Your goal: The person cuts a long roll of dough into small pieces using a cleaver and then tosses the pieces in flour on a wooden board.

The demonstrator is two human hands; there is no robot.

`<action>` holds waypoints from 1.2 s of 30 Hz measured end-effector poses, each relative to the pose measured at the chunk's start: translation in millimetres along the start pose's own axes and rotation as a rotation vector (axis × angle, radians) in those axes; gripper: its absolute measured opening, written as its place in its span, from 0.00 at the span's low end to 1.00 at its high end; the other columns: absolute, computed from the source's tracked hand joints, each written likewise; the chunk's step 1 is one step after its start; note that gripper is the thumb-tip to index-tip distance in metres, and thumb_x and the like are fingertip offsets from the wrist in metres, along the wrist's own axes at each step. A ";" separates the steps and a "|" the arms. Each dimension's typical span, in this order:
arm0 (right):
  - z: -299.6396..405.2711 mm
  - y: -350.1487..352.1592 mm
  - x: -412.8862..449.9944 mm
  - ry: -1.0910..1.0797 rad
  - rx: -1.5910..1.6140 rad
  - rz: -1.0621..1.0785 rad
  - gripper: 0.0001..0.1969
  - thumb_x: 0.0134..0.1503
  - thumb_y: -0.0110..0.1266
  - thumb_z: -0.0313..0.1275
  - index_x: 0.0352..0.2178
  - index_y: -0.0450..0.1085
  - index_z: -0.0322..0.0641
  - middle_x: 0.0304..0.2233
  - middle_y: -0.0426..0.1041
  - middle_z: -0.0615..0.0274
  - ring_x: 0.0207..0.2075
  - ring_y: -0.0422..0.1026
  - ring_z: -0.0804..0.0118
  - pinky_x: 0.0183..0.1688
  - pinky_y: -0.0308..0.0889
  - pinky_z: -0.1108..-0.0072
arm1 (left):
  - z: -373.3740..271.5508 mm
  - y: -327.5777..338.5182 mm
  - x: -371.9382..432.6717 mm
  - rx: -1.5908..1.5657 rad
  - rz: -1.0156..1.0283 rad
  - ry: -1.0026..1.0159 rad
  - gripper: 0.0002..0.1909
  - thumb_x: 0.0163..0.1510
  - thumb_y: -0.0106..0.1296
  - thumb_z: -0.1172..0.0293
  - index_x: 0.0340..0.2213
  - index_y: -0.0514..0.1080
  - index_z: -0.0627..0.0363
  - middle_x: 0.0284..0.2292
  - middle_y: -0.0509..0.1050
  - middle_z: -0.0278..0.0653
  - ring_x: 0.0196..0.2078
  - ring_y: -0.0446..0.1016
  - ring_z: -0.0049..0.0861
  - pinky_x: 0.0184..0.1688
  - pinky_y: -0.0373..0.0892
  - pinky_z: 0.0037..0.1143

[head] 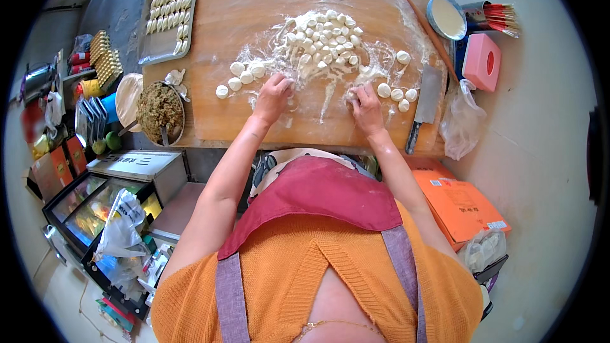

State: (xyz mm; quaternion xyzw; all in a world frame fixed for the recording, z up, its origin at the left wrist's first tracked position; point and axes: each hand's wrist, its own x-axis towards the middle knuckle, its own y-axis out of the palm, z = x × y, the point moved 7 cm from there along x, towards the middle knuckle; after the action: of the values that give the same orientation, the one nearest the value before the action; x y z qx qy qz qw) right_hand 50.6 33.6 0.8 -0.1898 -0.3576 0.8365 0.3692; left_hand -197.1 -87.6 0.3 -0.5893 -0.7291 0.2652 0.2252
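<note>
My left hand (275,97) rests low over the floured wooden board (228,121), its fingers curled together. Several small round dough pieces (246,76) lie just left of it. Across from it, my right hand (367,108) has bent fingers down in loose flour (373,74). More dough pieces (396,95) sit right beside that hand. Whether either hand pinches a bit of dough is hidden by the fingers. Beyond both hands, a heap of flour-dusted dough pieces (326,38) covers the middle of the board.
A cleaver (429,95) and a rolling pin (429,33) lie along the board's right side, near a bowl of flour (447,17) and a pink tissue box (482,63). At left stand a bowl of filling (160,112) with utensils and a metal tray (159,50) of dumplings.
</note>
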 end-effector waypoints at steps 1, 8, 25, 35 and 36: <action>7.8 -2.0 2.7 -0.009 0.005 0.005 0.22 0.48 0.63 0.22 0.46 0.69 0.39 0.44 0.69 0.51 0.45 0.72 0.48 0.48 0.68 0.65 | 12.7 3.7 -7.2 0.073 0.068 -0.051 0.26 0.48 0.60 0.77 0.50 0.70 0.57 0.45 0.71 0.50 0.49 0.71 0.46 0.50 0.70 0.35; 13.4 3.8 55.5 0.164 -0.312 -0.371 0.46 0.62 0.47 0.53 0.66 0.41 0.26 0.68 0.44 0.38 0.70 0.41 0.41 0.70 0.35 0.52 | -14.5 19.6 45.1 0.361 -0.212 -0.241 0.48 0.57 0.53 0.46 0.64 0.48 0.70 0.67 0.47 0.55 0.71 0.42 0.49 0.70 0.39 0.46; 13.0 -18.2 66.7 -0.143 -0.060 -0.307 0.13 0.51 0.61 0.21 0.39 0.69 0.38 0.33 0.70 0.53 0.38 0.70 0.50 0.43 0.66 0.65 | 12.8 -32.0 95.2 0.025 -0.365 0.042 0.13 0.47 0.61 0.78 0.37 0.76 0.60 0.39 0.76 0.44 0.45 0.74 0.42 0.48 0.70 0.35; 28.9 -10.8 43.0 0.073 -0.130 -0.398 0.30 0.59 0.55 0.32 0.60 0.55 0.33 0.60 0.59 0.43 0.63 0.57 0.42 0.65 0.53 0.58 | -26.7 -10.8 39.5 0.235 -0.381 -0.090 0.29 0.57 0.56 0.66 0.57 0.64 0.64 0.58 0.64 0.54 0.62 0.60 0.48 0.64 0.57 0.39; 20.1 1.4 55.9 0.168 -0.130 -0.375 0.36 0.63 0.48 0.40 0.64 0.46 0.28 0.66 0.48 0.40 0.69 0.46 0.40 0.69 0.41 0.51 | -9.5 2.6 53.6 0.218 -0.296 -0.259 0.41 0.59 0.52 0.57 0.64 0.50 0.68 0.67 0.50 0.56 0.70 0.45 0.49 0.70 0.43 0.43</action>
State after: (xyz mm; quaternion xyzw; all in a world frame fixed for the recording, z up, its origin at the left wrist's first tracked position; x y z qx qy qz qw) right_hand 1.6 65.8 10.4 -0.2124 -0.4078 0.7097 0.5337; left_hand -200.1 -33.5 6.6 -0.4093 -0.7974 0.3800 0.2287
